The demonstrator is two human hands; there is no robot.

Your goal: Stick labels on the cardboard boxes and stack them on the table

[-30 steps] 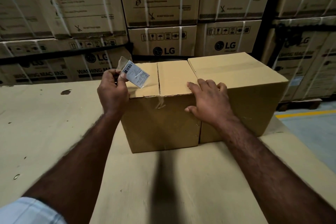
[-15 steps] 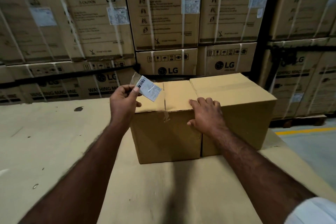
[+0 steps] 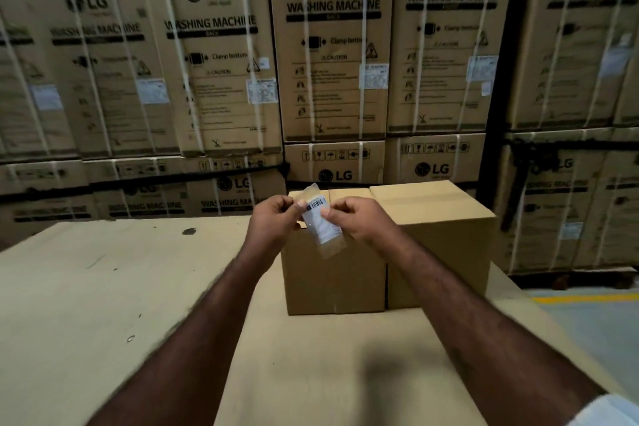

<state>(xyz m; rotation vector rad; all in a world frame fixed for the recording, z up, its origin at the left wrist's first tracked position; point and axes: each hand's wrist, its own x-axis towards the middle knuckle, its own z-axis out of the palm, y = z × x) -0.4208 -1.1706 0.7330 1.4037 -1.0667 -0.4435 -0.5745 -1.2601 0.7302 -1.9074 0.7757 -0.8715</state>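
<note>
Two plain cardboard boxes stand side by side on the table [image 3: 103, 304]: the left box [image 3: 332, 280] and the right box [image 3: 439, 245]. A white barcode label [image 3: 320, 223] on its translucent backing is held in the air over the left box's near top edge. My left hand [image 3: 273, 223] pinches the label's left side, and my right hand [image 3: 356, 220] pinches its right side. Both hands hover above the left box without touching it.
Behind the table rises a wall of large strapped washing-machine cartons [image 3: 332, 45]. A dark upright post [image 3: 498, 114] stands at the right. Grey floor with a yellow line [image 3: 587, 297] lies beyond the table's right edge.
My right hand left the top of the left box and came up to pinch the label with my left hand. The camera tilted upward, showing more of the cartons.
</note>
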